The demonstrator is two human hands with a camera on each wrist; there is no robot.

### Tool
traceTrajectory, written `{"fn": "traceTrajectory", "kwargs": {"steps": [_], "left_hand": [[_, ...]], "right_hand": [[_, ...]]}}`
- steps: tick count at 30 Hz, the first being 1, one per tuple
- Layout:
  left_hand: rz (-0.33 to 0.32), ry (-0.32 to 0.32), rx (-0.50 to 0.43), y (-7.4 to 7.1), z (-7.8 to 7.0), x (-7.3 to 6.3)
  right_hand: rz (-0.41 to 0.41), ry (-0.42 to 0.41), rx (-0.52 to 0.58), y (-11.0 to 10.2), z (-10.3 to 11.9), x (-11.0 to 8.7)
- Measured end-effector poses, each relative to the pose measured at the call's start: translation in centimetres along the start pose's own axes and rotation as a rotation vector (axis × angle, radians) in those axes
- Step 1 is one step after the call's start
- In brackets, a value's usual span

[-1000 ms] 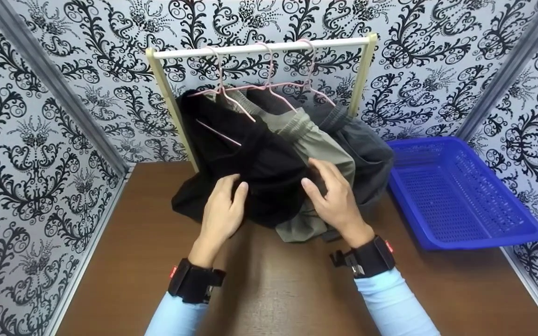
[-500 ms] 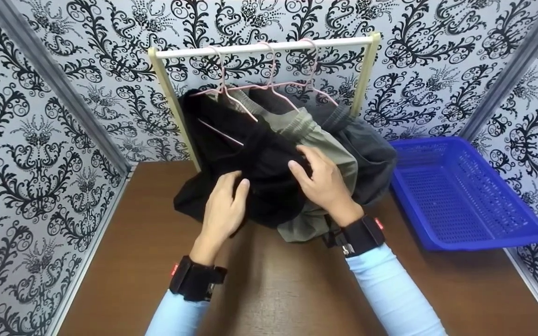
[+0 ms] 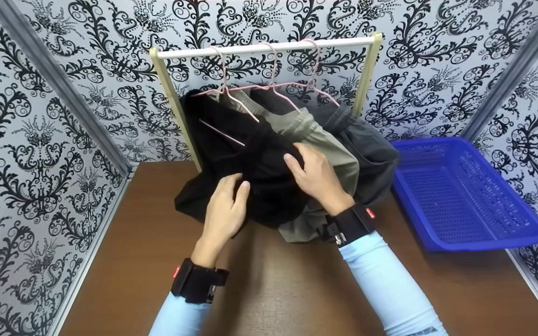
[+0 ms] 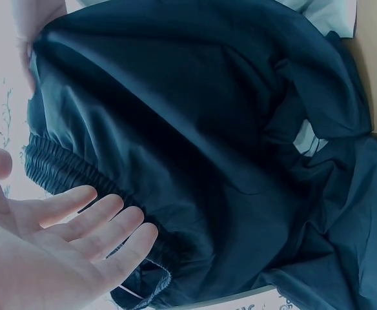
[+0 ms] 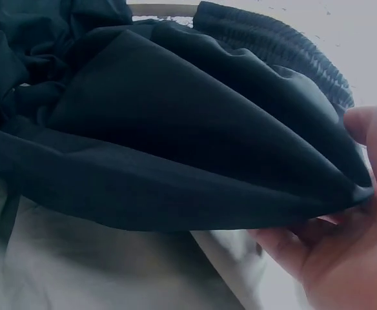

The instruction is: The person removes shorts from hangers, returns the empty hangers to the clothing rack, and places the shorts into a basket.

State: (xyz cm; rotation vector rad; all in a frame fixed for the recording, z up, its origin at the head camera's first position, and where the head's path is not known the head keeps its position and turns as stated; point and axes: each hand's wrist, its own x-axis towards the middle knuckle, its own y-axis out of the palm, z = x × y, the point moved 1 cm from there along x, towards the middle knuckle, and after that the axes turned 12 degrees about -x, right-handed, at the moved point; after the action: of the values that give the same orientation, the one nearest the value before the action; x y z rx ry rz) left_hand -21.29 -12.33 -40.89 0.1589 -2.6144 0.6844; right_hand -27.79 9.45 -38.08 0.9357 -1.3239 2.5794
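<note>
At about 11 o'clock, taking 12 as straight ahead of you, your left hand (image 3: 224,210) lies before the black garment (image 3: 269,196) with its fingers nearly straight and slightly apart; it pinches nothing, and in the left wrist view its fingertips overlap the gathered waistband (image 4: 56,163), though whether they touch it you cannot tell. Those flat fingers would do best laid lightly on the cloth to steady it, since a hard tug downward could work the waistband off its pink hanger (image 3: 250,113). At 12 o'clock the black garment itself hangs from that hanger on the white rail (image 3: 292,45), its front slack and folded. Toward 1 o'clock your right hand (image 3: 318,177) curls its fingers beneath the garment's right edge, thumb standing apart from them on the near side; folds run to a point there, so the grip looks like a light hook on the edge. Ease that edge outward gently, judging by how the folds flatten, and mind the olive garment (image 3: 341,154) just behind, which your fingertips could catch. Farther right hangs a dark gray garment (image 3: 374,151), and at 2 o'clock the blue basket (image 3: 484,246) sits well apart from both hands.
</note>
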Motion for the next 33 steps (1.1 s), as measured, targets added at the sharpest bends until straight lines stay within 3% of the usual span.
{"fn": "traceTrajectory", "kwargs": {"steps": [12, 23, 33], "left_hand": [[0.002, -0.011, -0.005, 0.3, 0.2, -0.2], [-0.020, 0.048, -0.039, 0.6, 0.9, -0.2], [0.000, 0.057, -0.044, 0.6, 0.8, -0.2]], "right_hand": [[-0.101, -0.092, 0.020, 0.8, -0.3, 0.3], [-0.268, -0.094, 0.052, 0.9, -0.8, 0.1], [-0.307, -0.092, 0.097, 0.1, -1.1, 0.2]]}}
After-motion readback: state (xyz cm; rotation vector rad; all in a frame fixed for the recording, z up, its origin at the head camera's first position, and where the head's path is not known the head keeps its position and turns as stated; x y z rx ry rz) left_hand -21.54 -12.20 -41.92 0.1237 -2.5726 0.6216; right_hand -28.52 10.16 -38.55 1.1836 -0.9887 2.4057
